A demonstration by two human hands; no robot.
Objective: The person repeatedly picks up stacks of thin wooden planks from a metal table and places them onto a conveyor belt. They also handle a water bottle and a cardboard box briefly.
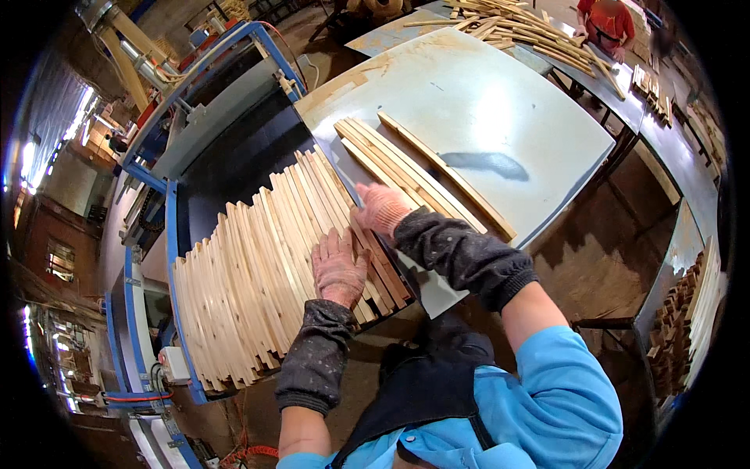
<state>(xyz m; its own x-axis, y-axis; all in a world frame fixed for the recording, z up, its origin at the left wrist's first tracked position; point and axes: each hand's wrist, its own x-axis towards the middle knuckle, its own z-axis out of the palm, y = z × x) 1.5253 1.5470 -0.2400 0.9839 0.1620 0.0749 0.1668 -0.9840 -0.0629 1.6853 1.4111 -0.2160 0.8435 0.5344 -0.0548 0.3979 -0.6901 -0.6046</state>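
A wide row of pale wooden strips (242, 281) lies side by side on the dark bed of a blue-framed machine. My left hand (341, 267), in a pinkish work glove, rests flat on the row's right part with its fingers spread. Just beyond it, my right hand (383, 209), gloved the same way, leans over the row's right edge. Its fingers are bent but apart, touching the far end of some darker brown strips (384, 270); their tips are partly hidden. Several loose strips (406, 168) lie on the pale tabletop beside my right hand, one apart from the others.
The pale tabletop (484, 94) adjoins the machine's blue frame (170, 227). A heap of strips (516, 27) covers a farther table, where a person in red (609, 27) stands. Stacked strips (680, 328) sit at far right. A red coiled hose (254, 452) hangs below.
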